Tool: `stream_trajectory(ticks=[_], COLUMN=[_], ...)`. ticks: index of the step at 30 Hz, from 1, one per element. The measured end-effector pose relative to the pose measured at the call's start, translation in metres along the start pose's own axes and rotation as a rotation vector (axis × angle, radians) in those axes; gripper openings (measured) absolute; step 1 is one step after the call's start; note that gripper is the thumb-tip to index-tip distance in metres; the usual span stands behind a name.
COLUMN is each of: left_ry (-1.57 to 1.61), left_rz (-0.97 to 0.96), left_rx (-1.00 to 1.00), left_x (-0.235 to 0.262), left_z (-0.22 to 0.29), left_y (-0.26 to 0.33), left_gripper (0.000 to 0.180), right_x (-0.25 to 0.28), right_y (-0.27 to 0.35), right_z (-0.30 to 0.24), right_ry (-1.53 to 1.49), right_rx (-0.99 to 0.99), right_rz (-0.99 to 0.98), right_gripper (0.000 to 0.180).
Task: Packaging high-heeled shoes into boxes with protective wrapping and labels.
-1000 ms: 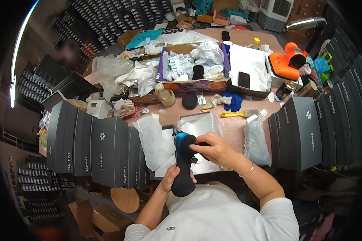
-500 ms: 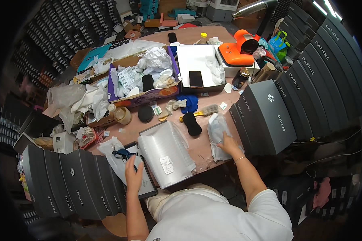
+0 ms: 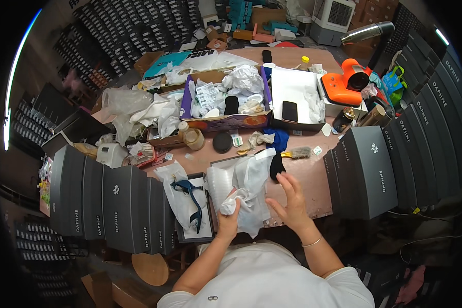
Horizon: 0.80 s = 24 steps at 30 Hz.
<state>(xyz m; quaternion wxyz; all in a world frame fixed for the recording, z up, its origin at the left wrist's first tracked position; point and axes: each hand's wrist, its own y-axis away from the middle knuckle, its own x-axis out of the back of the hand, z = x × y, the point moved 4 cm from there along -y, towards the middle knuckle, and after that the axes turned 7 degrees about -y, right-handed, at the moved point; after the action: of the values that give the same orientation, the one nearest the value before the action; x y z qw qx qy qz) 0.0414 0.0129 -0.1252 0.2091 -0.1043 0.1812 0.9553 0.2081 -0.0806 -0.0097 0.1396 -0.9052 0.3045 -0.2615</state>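
Observation:
My left hand (image 3: 228, 220) is closed on the bunched end of a translucent white bag (image 3: 255, 187). What the bag holds is hard to make out. It hangs over a grey box lined with bubble sheet (image 3: 218, 186), covering much of it. My right hand (image 3: 294, 205) is off the bag to its right, fingers spread, nothing in it. Left of the lined box, a dark-blue strappy sandal (image 3: 194, 203) lies on white wrapping (image 3: 173, 179) over an open dark box (image 3: 209, 233). A black oblong pad (image 3: 276, 167) shows partly behind the bag.
Stacked dark shoe boxes (image 3: 128, 205) stand at left and more boxes (image 3: 367, 174) at right. Behind are a purple carton of crumpled paper (image 3: 226, 123), a phone (image 3: 290, 111) on a white-topped box, an orange device (image 3: 339, 90), a brush (image 3: 299, 153) and a bottle (image 3: 192, 137).
The white bag has come from the table's right side to above the lined box. My left hand has moved right and closed on it; my right hand has let go. The view has shifted.

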Motion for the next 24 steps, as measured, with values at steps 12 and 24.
stream_trajectory(ticks=[12,24], left_ry=[0.229,-0.036], left_rz=[0.016,0.082], left_rx=[0.349,0.080], left_x=[0.107,0.124], left_z=[-0.006,0.068], left_y=[0.007,-0.020], left_gripper=[0.064,0.067], right_x=[-0.056,-0.018], right_y=[0.020,0.004], right_z=[-0.036,0.029], right_ry=[-0.101,0.290], right_rx=[0.222,0.216], right_rz=[-0.430,-0.668], right_gripper=[0.045,0.058])
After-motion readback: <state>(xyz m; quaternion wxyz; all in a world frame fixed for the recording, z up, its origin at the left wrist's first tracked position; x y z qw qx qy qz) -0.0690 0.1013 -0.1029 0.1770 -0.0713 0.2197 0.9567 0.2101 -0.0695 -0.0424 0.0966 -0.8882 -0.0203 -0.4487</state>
